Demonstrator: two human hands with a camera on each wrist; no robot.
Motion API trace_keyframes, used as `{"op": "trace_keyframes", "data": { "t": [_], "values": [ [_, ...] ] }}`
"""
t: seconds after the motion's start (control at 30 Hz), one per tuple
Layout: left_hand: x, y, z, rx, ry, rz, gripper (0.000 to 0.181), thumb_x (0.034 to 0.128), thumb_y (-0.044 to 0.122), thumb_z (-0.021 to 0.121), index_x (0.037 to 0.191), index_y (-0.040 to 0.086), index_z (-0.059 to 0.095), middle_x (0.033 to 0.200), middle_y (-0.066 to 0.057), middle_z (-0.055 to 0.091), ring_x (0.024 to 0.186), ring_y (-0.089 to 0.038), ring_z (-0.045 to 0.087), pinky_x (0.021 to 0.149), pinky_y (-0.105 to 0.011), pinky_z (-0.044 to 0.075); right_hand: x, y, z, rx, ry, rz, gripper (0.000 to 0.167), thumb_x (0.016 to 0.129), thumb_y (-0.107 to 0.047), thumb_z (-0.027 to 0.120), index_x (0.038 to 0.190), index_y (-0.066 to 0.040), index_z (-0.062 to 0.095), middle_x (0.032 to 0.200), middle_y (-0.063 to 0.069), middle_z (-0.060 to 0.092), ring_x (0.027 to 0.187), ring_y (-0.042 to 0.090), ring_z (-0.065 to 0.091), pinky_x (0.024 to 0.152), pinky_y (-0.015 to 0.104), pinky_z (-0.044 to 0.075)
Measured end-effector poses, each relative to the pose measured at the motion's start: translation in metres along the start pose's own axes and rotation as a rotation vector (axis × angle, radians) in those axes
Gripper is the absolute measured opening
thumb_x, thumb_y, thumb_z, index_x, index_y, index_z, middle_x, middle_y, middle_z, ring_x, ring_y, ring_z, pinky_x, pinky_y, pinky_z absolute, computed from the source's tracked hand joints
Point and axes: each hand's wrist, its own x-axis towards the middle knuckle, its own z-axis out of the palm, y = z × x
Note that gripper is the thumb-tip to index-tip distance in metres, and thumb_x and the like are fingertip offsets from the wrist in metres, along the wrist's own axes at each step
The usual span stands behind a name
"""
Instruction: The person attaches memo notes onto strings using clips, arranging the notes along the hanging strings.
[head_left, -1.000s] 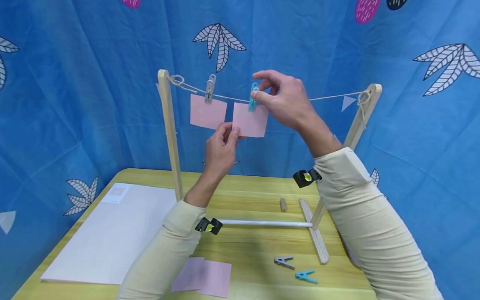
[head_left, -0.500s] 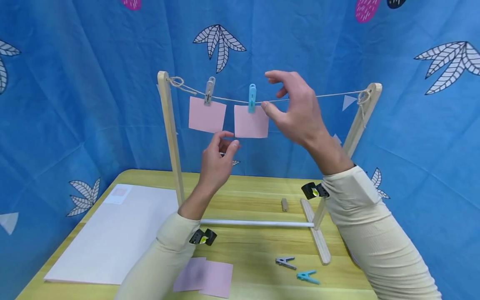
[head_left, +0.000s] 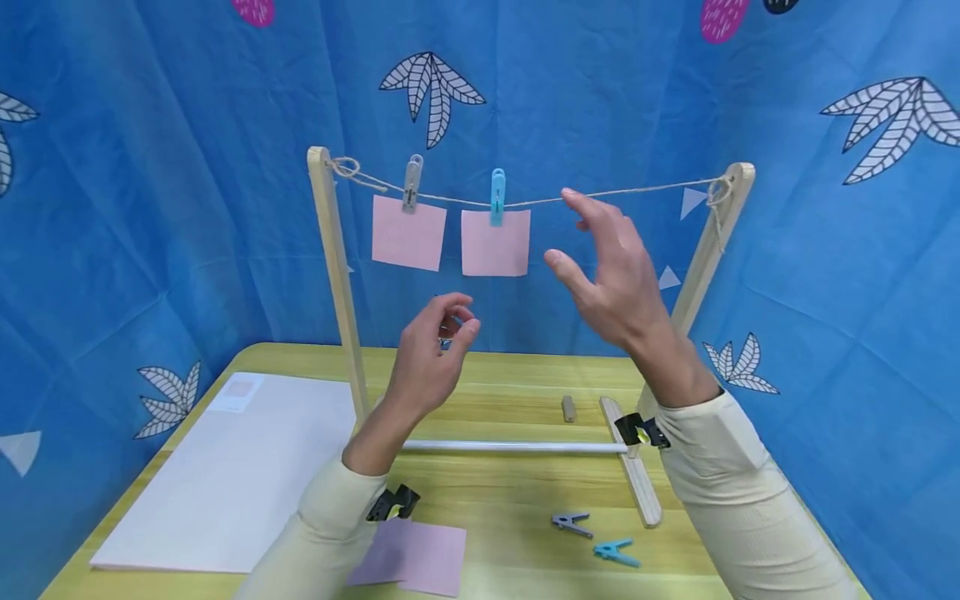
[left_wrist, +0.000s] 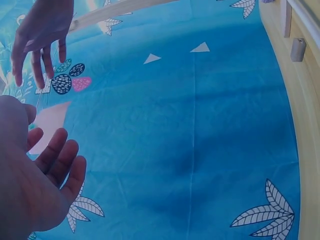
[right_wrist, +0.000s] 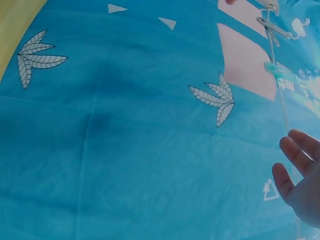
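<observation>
Two pink paper squares hang from a string [head_left: 637,190] tied between two wooden posts. A grey clothespin [head_left: 412,183] grips the left square [head_left: 408,235]; a blue clothespin [head_left: 497,197] grips the right one [head_left: 496,246], also seen with its clip in the right wrist view. My left hand [head_left: 431,358], fingers loosely bent and holding nothing, is below the two squares. My right hand [head_left: 618,275] is to the right of the blue clothespin, thumb and fingers spread apart, touching no paper.
On the table lie a grey clothespin [head_left: 572,523], a blue clothespin [head_left: 617,552], overlapping pink squares [head_left: 435,558], a small wooden block [head_left: 568,409] and a large white board [head_left: 217,475] at left. A white rod [head_left: 510,447] joins the stand's feet. A blue patterned cloth hangs behind.
My right hand has let go of the blue clothespin and moved right and down. My left hand has released the right square and dropped lower. Both squares hang from the string.
</observation>
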Motion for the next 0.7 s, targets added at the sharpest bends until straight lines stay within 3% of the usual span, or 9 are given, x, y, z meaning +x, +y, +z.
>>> {"op": "trace_keyframes", "data": {
  "t": [0.2, 0.43, 0.7],
  "values": [
    [-0.01, 0.001, -0.002, 0.051, -0.051, 0.042, 0.034, 0.0991, 0.028, 0.051, 0.13, 0.015, 0.054, 0.116, -0.004, 0.063, 0.108, -0.02, 0.058, 0.095, -0.045, 0.045, -0.021, 0.006, -0.001, 0.01, -0.036, 0.038, 0.06, 0.095, -0.038, 0.052, 0.15, -0.019, 0.035, 0.147, 0.013, 0.045, 0.127, 0.032, 0.047, 0.104, 0.057, 0.035],
    [-0.023, -0.003, -0.006, 0.124, -0.117, 0.081, 0.043, 0.0968, 0.032, 0.054, 0.137, 0.018, 0.051, 0.14, -0.004, 0.053, 0.134, -0.023, 0.044, 0.111, -0.053, 0.033, -0.048, 0.005, 0.002, 0.022, -0.107, 0.069, 0.061, 0.098, -0.043, 0.047, 0.152, -0.021, 0.03, 0.153, 0.012, 0.039, 0.14, 0.034, 0.037, 0.11, 0.06, 0.029],
    [-0.034, -0.01, -0.009, 0.197, -0.191, 0.074, 0.054, 0.0947, 0.039, 0.054, 0.146, 0.025, 0.042, 0.153, -0.002, 0.04, 0.142, -0.027, 0.035, 0.113, -0.059, 0.025, -0.087, 0.013, 0.011, 0.03, -0.177, 0.097, 0.061, 0.098, -0.04, 0.049, 0.153, -0.021, 0.028, 0.156, 0.009, 0.035, 0.142, 0.035, 0.034, 0.111, 0.062, 0.026]
  ]
}}
